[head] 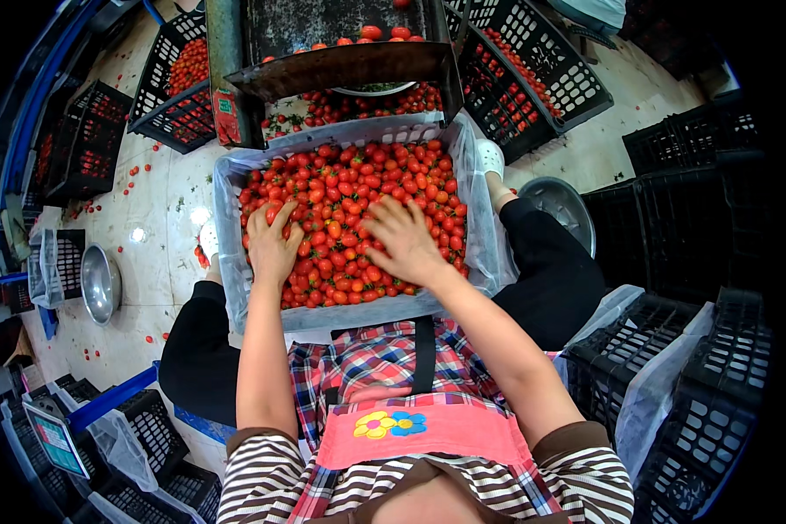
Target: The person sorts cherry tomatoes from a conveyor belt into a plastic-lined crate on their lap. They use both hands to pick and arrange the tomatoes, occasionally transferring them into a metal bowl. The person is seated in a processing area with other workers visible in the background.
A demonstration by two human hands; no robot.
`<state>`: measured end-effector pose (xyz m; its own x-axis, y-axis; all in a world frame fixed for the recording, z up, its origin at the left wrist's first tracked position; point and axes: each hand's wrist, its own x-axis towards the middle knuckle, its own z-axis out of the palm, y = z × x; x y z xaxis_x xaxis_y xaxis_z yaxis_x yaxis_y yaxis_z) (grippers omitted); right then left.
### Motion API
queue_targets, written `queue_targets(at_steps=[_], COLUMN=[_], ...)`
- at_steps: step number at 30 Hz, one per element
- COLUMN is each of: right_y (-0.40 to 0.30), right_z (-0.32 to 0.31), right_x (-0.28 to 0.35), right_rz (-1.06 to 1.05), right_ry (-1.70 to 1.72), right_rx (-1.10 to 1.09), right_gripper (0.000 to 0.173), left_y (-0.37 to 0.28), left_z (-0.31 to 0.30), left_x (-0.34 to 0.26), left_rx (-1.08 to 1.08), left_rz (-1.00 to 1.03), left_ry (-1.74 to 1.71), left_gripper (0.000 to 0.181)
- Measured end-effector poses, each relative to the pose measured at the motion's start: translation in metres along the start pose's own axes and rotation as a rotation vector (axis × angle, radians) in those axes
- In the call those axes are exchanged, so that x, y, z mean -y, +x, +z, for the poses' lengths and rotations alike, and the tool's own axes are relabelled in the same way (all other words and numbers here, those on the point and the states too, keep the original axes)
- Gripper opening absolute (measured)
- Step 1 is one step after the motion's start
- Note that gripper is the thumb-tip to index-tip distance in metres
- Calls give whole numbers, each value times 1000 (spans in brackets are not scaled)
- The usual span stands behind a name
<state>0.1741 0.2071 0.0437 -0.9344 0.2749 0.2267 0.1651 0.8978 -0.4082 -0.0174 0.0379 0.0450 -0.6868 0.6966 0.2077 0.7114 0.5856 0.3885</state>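
A crate lined with thin white sheeting (226, 216) stands between my knees, full of small red and orange cherry tomatoes (347, 262). My left hand (272, 245) rests on the tomatoes near the crate's left side, thumb and fingers apart, with a tomato by its fingertips. My right hand (399, 239) lies palm down over the heap, right of its middle, fingers spread. Whether either hand grips a tomato under its fingers cannot be told. Just beyond the crate's far edge is a rusty metal chute (340, 69) with tomatoes on the tray behind it.
Black plastic crates with tomatoes stand at the far left (170, 108) and far right (550, 124). Steel basins sit on the floor at left (100, 285) and right (563, 209). Stacked black crates (674, 229) are at my right. A blue-armed display (56, 439) stands lower left. Loose tomatoes dot the floor.
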Motion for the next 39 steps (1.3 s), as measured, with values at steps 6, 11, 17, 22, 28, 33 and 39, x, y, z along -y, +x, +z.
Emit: queue_targets(at_steps=[6, 11, 17, 22, 28, 33, 39], right_y=[-6, -6, 2, 28, 79, 81, 54], right_z=[13, 2, -13, -47, -27, -36, -43], right_x=[-12, -36, -50, -89, -110, -115, -117], right_rz=[1, 52, 265, 453, 398, 436, 509], right_ry=[-94, -154, -205, 185, -204, -177, 394], right_rx=[109, 121, 131, 117, 270, 366, -111], right_gripper=[51, 56, 53, 39, 35, 35, 37], left_y=[-74, -67, -55, -48, -42, -27, 25], left_z=[9, 4, 41, 59, 69, 97, 119], left_x=[-4, -67, -121, -138, -149, -176, -189], left_rx=[15, 203, 358, 351, 296, 315, 212], left_rz=[-110, 79, 165, 322, 369, 470, 523], left_ry=[35, 47, 28, -31, -23, -100, -8], left_gripper=[47, 68, 73, 62, 58, 45, 43])
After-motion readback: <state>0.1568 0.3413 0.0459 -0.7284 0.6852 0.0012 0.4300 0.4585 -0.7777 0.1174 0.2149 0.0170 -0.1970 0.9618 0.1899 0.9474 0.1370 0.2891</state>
